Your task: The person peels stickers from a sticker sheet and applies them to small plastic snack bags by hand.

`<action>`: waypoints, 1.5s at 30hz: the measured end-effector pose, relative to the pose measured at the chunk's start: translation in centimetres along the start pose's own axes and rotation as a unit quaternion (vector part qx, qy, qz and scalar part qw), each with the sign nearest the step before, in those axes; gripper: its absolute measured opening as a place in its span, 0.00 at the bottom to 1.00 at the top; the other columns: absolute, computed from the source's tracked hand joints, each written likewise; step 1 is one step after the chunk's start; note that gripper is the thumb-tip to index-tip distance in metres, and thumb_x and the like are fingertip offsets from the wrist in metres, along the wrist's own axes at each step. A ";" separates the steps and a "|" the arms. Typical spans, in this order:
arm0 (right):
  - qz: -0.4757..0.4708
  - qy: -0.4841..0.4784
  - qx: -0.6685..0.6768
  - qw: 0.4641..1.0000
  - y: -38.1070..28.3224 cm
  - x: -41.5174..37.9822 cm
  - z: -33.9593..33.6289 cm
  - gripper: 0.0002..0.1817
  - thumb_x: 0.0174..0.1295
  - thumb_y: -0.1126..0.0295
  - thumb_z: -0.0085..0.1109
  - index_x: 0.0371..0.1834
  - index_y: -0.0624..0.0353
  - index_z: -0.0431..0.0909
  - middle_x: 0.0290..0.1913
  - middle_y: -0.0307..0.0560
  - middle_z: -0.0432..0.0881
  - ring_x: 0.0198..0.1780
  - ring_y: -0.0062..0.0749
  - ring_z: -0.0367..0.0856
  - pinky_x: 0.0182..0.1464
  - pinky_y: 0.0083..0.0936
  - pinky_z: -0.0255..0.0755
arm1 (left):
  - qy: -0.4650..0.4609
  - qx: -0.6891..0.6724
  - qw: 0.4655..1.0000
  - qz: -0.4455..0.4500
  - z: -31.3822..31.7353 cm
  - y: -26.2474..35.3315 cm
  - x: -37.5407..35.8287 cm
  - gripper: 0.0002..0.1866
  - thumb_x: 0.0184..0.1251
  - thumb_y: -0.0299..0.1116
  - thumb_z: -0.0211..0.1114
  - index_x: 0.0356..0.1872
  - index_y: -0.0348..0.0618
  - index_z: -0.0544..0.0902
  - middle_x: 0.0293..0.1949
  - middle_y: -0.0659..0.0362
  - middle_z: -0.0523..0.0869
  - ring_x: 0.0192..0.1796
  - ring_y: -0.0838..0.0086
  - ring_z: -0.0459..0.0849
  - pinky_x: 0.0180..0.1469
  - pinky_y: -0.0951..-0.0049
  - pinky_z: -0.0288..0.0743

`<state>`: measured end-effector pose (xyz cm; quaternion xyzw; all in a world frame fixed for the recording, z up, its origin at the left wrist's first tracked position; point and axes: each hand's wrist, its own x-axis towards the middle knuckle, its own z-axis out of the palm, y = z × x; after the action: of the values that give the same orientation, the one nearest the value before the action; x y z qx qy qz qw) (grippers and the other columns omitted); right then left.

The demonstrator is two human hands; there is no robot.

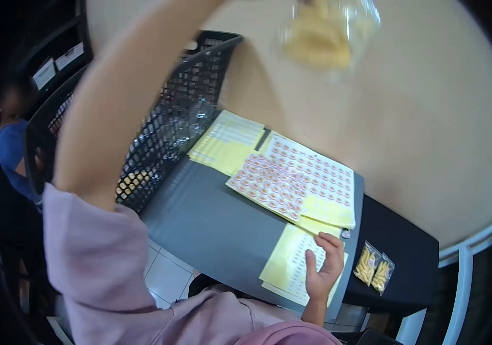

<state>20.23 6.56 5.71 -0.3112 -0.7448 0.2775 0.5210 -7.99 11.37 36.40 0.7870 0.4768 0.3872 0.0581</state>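
Note:
My left forearm (125, 86) is raised across the left of the view, its hand cut off by the top edge. Near that edge a blurred clear plastic bag of pale yellow snack pieces (318, 43) hangs in the air, apparently gripped by the unseen left hand. My right hand (325, 267) is open, thumb and fingers apart, over a yellow-backed sheet of small printed labels (283, 259). Just beyond it lie overlapping sheets of red oval stickers (275, 184), with bare yellow backing at one corner. Further left are more partly peeled yellow label sheets (229, 141).
The sheets lie on a grey tabletop (200, 213) against a beige wall. A black perforated basket (197, 75) on the left holds clear plastic bags. Two snack packets (372, 267) lie on a black surface (412, 241) at right. Another person in blue (13, 149) is at far left.

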 end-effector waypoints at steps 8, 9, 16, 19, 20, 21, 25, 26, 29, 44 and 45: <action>0.110 0.108 0.300 0.941 -0.2 0.7 -1.7 0.18 0.55 0.74 0.52 0.50 0.67 0.65 0.48 0.49 0.68 0.48 0.31 0.70 0.51 0.24 0.63 | -0.110 -0.336 0.931 -0.090 22.9 -1.6 -12.0 0.12 0.58 0.33 0.53 0.38 0.35 0.74 0.30 0.57 0.77 0.33 0.77 0.74 0.35 0.73 0.70; 0.122 0.119 0.333 0.928 0.1 0.8 -1.4 0.19 0.56 0.74 0.50 0.51 0.67 0.63 0.49 0.48 0.67 0.49 0.31 0.69 0.52 0.24 0.62 | -0.121 -0.342 0.928 -0.088 24.6 -2.0 -13.3 0.12 0.58 0.33 0.53 0.38 0.35 0.74 0.30 0.57 0.77 0.33 0.77 0.74 0.35 0.73 0.70; 0.214 0.090 0.293 0.928 0.7 1.5 -0.2 0.09 0.55 0.75 0.56 0.39 0.64 0.72 0.36 0.39 0.75 0.41 0.18 0.69 0.47 0.16 0.62 | -0.025 -0.507 0.853 -0.120 27.0 -2.7 -16.0 0.09 0.56 0.23 0.53 0.39 0.37 0.70 0.35 0.58 0.76 0.36 0.79 0.74 0.42 0.77 0.70; 0.179 0.109 0.286 0.935 0.4 2.1 1.0 0.05 0.55 0.75 0.57 0.33 0.63 0.73 0.32 0.38 0.76 0.37 0.16 0.70 0.42 0.15 0.63 | 0.026 -0.527 0.845 -0.085 26.5 -2.5 -15.5 0.11 0.56 0.21 0.55 0.38 0.42 0.64 0.37 0.57 0.76 0.37 0.82 0.75 0.43 0.81 0.69; 0.180 0.107 0.286 0.935 0.1 2.2 1.2 0.05 0.54 0.76 0.57 0.33 0.63 0.73 0.32 0.38 0.76 0.37 0.16 0.70 0.41 0.15 0.64 | 0.042 -0.534 0.836 -0.122 26.5 -2.4 -15.5 0.12 0.55 0.21 0.58 0.38 0.42 0.65 0.37 0.58 0.75 0.38 0.82 0.75 0.42 0.81 0.69; 0.180 0.106 0.286 0.935 -0.1 2.3 1.5 0.05 0.54 0.76 0.58 0.33 0.63 0.73 0.32 0.38 0.76 0.36 0.16 0.71 0.41 0.15 0.64 | 0.057 -0.539 0.825 -0.159 26.4 -2.5 -15.7 0.13 0.54 0.22 0.60 0.38 0.41 0.66 0.37 0.58 0.75 0.38 0.82 0.75 0.41 0.81 0.69; 0.154 0.116 0.269 0.944 -0.8 2.9 2.6 0.05 0.53 0.78 0.58 0.33 0.64 0.73 0.32 0.39 0.76 0.35 0.16 0.71 0.39 0.15 0.65 | 0.072 -0.490 0.850 -0.178 26.0 -3.6 -16.4 0.15 0.52 0.20 0.62 0.37 0.42 0.65 0.35 0.59 0.77 0.38 0.81 0.76 0.39 0.82 0.70; 0.139 0.112 0.255 0.950 -1.1 3.1 2.9 0.05 0.53 0.78 0.58 0.32 0.64 0.74 0.31 0.40 0.76 0.35 0.17 0.72 0.39 0.15 0.65 | 0.098 -0.484 0.854 -0.163 26.0 -3.7 -16.6 0.16 0.52 0.21 0.63 0.38 0.41 0.65 0.34 0.59 0.77 0.38 0.82 0.76 0.38 0.82 0.70; 0.109 0.093 0.217 0.966 -1.6 3.6 3.2 0.05 0.52 0.78 0.58 0.31 0.65 0.74 0.30 0.43 0.77 0.34 0.20 0.73 0.39 0.16 0.65 | 0.129 -0.482 0.854 -0.145 25.4 -3.5 -16.8 0.17 0.51 0.22 0.64 0.39 0.40 0.66 0.33 0.60 0.77 0.39 0.82 0.76 0.39 0.82 0.70; 0.010 0.123 0.080 0.989 -4.4 3.6 4.5 0.05 0.49 0.78 0.60 0.29 0.64 0.76 0.29 0.47 0.78 0.32 0.27 0.76 0.36 0.20 0.69 | 0.137 -0.466 0.874 0.005 23.6 -3.7 -16.7 0.32 0.47 0.17 0.64 0.54 0.35 0.59 0.28 0.56 0.80 0.35 0.75 0.80 0.42 0.77 0.72; 0.009 0.127 0.079 0.989 -4.4 3.5 4.5 0.05 0.49 0.78 0.60 0.29 0.64 0.76 0.29 0.47 0.78 0.32 0.28 0.76 0.36 0.20 0.69 | 0.138 -0.476 0.869 0.015 23.7 -3.7 -16.7 0.32 0.47 0.17 0.64 0.55 0.35 0.59 0.28 0.56 0.81 0.35 0.75 0.80 0.41 0.77 0.72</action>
<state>14.21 5.92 9.74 -0.3084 -0.6455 0.2980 0.6320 1.03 6.72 9.04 0.6099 0.2259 0.6723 0.3535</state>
